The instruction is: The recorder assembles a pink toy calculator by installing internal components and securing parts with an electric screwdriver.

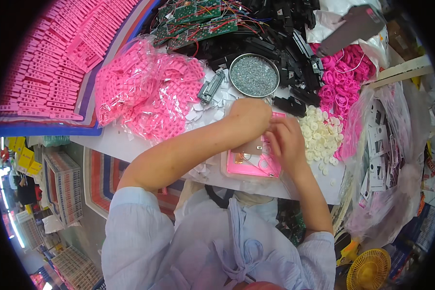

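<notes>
Both my hands are over a pink plastic case that lies on the white table near its front edge. Inside the case are a greyish-brown plate and some thin coppery parts. My left hand is closed in a fist above the case's far side; its fingertips are hidden. My right hand is at the case's right side with bent fingers, the upper ones meeting my left hand. Whatever is pinched between them is too hidden to name. Just beyond is a round metal tin full of small screws.
Bagged pink perforated parts lie left, with white paper pieces beside them. Black plastic parts and green circuit boards fill the back. Cream discs and magenta rings are right. A grey tool-like object hangs above.
</notes>
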`<state>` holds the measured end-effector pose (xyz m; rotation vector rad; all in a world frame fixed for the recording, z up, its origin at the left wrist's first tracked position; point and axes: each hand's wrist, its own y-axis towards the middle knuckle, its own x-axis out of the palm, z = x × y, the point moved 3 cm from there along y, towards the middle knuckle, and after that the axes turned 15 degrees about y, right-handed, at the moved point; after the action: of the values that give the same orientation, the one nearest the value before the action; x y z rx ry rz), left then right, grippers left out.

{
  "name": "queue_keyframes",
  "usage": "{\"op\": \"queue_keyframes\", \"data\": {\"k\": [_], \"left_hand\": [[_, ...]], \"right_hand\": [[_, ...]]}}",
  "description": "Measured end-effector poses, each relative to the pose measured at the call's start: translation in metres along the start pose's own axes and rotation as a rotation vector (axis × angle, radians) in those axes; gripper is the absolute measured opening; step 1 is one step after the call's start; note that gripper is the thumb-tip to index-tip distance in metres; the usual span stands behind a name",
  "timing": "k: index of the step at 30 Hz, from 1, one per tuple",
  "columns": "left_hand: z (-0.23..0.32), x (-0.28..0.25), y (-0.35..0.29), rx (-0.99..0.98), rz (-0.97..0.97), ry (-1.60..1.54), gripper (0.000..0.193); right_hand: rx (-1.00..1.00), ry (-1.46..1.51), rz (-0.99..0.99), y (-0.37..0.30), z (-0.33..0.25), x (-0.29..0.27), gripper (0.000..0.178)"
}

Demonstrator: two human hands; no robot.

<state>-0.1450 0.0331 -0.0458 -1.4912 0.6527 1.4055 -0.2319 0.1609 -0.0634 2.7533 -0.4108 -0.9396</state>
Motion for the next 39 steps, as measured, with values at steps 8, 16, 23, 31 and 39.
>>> {"op": "queue_keyframes", "data": {"k": [8, 16, 23, 31, 39], "left_hand": [[-0.014, 0.007, 0.006, 0.084, 0.026, -0.036, 0.017], [-0.013, 0.02, 0.002, 0.354, 0.206, 0.123, 0.014], [-0.009, 0.022, 0.002, 0.396, 0.191, 0.145, 0.015], [-0.005, 0.018, 0.004, 0.428, 0.195, 0.138, 0.015], [-0.046, -0.008, -0.012, -0.143, 0.598, -0.406, 0.026]], "right_hand": [[-0.08, -0.092, 0.052, 0.007, -0.002, 0.004, 0.012], [-0.215, -0.202, -0.23, 0.001, -0.006, -0.008, 0.023], [-0.186, -0.172, -0.318, 0.002, -0.02, -0.019, 0.03], [-0.131, -0.272, -0.165, -0.011, -0.023, 0.002, 0.034], [-0.107, -0.386, -0.129, -0.013, -0.029, 0.014, 0.041]]}}
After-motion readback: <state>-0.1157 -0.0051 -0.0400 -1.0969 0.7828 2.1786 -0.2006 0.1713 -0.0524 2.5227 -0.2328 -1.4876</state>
